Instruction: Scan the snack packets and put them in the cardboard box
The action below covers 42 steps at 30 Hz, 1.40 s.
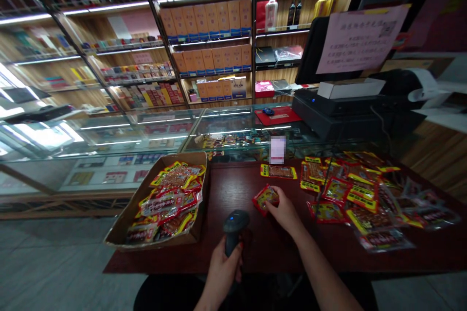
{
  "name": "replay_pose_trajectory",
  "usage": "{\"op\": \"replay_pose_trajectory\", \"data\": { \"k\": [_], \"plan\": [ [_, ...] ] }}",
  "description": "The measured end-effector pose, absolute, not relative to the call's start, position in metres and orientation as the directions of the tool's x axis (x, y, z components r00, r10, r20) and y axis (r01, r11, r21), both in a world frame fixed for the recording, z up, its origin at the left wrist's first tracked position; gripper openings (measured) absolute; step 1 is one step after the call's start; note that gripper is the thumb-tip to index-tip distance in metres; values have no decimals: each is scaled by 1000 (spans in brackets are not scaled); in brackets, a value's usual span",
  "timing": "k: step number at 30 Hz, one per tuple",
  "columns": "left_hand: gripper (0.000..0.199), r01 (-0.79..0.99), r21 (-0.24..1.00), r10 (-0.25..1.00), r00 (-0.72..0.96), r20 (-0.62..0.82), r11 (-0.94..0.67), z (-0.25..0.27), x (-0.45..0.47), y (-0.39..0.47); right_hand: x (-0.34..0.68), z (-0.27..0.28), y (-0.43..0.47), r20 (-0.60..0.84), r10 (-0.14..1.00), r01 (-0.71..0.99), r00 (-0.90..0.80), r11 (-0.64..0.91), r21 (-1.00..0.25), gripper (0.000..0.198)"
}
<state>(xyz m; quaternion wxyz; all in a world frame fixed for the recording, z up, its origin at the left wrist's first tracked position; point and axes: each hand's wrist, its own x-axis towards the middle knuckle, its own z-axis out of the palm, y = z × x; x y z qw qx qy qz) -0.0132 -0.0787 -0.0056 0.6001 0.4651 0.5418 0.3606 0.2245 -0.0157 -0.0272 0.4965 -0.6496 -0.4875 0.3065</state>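
My left hand [223, 263] is wrapped round the handle of a dark barcode scanner [235, 222], whose head shows a small blue light. Between the fingers of my right hand [283, 208] is a red and yellow snack packet [263, 199], held just over the dark red table. Behind it lies a single yellow-edged snack packet [278, 171]. To the right of my right hand spreads a loose pile of similar snack packets [337, 189]. On the left, an open cardboard box [203, 189] holds several more packets, heaped inside.
A glass display counter [164, 129] runs behind the table [226, 175]. At the right back stand a black cash register [328, 112] and a screen bearing a pink paper sign [361, 41]. A blue mouse [268, 112] rests on a red pad [282, 116]. Shelves of boxes and bottles line the wall.
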Motion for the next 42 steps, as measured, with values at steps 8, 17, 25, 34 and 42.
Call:
{"op": "replay_pose_trajectory", "data": {
  "k": [8,17,25,34,42],
  "plan": [
    [43,117,956,942,175,-287,270,8,-15,-91,222,-41,-16,-72,928,-157,365,-15,-988,66],
    [34,246,946,934,237,-268,209,32,-10,-94,221,-25,-19,-86,937,-190,339,-21,-981,83],
    [17,201,962,951,211,-226,184,32,1,-89,216,-29,-22,75,953,-79,292,102,-992,76],
    [16,208,966,961,194,-194,153,39,9,-83,214,-28,-22,138,952,129,274,106,-986,73],
    [17,208,963,965,162,-208,172,41,9,-83,215,-32,-22,148,953,88,263,130,-988,72]
  ]
}}
